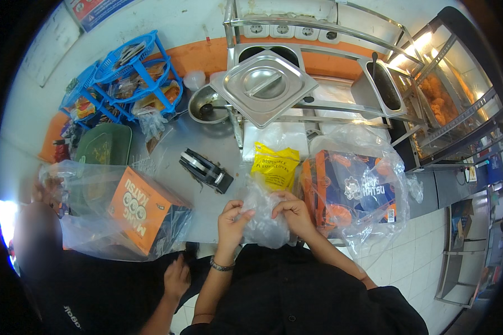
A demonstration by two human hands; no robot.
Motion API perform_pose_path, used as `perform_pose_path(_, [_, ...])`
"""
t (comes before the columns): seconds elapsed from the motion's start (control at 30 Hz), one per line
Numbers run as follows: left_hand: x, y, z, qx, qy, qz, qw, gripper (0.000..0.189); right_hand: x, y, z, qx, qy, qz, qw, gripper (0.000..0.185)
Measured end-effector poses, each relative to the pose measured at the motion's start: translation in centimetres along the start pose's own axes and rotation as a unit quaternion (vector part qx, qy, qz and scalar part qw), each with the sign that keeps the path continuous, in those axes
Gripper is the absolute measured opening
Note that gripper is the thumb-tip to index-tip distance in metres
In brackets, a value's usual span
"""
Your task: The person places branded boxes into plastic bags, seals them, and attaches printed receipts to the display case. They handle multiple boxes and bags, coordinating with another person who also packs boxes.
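Observation:
Between my two hands is a thin clear plastic item [267,222], crumpled, either a bag or disposable gloves; I cannot tell which. My left hand [231,224], with a wristwatch below it, pinches its left edge between thumb and fingers. At its upper right, the bent fingers of my right hand [294,213] grip the plastic. Just behind it lies a yellow packet of disposable plastic gloves [275,165] on the steel counter [207,144]. A black tape dispenser [206,171] rests to the left of the packet. Right of my right hand, clear plastic wraps dark blue and orange printed boxes [356,188].
A co-worker's hand [177,276] is at my left, near a plastic-wrapped orange box [138,209]. Behind stand a steel bowl with a ladle [207,106], blue tiered baskets [130,75] and a steel rack holding a lidded pan [265,86]. A lit food display case [448,96] stands right.

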State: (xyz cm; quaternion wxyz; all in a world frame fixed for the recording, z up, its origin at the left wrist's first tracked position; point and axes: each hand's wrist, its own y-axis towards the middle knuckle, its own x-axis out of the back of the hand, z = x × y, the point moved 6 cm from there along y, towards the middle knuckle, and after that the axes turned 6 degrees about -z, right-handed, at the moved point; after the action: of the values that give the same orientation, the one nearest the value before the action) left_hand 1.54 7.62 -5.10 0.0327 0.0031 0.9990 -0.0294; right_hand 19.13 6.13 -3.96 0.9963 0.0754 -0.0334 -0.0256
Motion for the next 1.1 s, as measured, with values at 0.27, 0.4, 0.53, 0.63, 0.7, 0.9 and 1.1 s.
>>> perform_pose_path(0.27, [-2.5,-0.9,-2.5,-0.213,0.337,-0.014,0.917,0.021,-2.1,0.0,0.3,0.006,-0.115,0.005,0.993,0.012])
perform_pose_path(0.4, [-2.0,-0.9,-3.5,-0.202,0.251,-0.031,0.946,0.018,-1.4,-0.1,-1.7,-0.166,0.077,-0.068,0.981,0.016])
perform_pose_path(0.53, [0.7,-0.4,-3.8,-0.161,0.212,-0.122,0.956,0.016,0.5,-0.3,-2.9,-0.212,0.151,-0.119,0.958,0.01])
perform_pose_path(0.63, [-0.6,-0.4,-2.7,-0.253,0.271,-0.055,0.927,0.021,0.9,-0.3,-2.7,-0.164,0.159,-0.118,0.967,0.011])
perform_pose_path(0.7, [-3.1,-0.3,-0.1,-0.299,0.35,0.052,0.886,0.027,0.7,-0.3,-1.3,-0.086,0.087,-0.115,0.986,0.013])
perform_pose_path(0.9, [-6.4,3.7,5.2,-0.287,0.498,0.139,0.806,0.034,0.6,-1.5,9.0,0.084,-0.05,0.044,0.994,0.015])
perform_pose_path(1.1, [-4.0,2.2,-10.8,-0.244,0.432,0.151,0.855,0.042,6.6,-7.7,23.5,0.293,0.082,0.147,0.941,0.019])
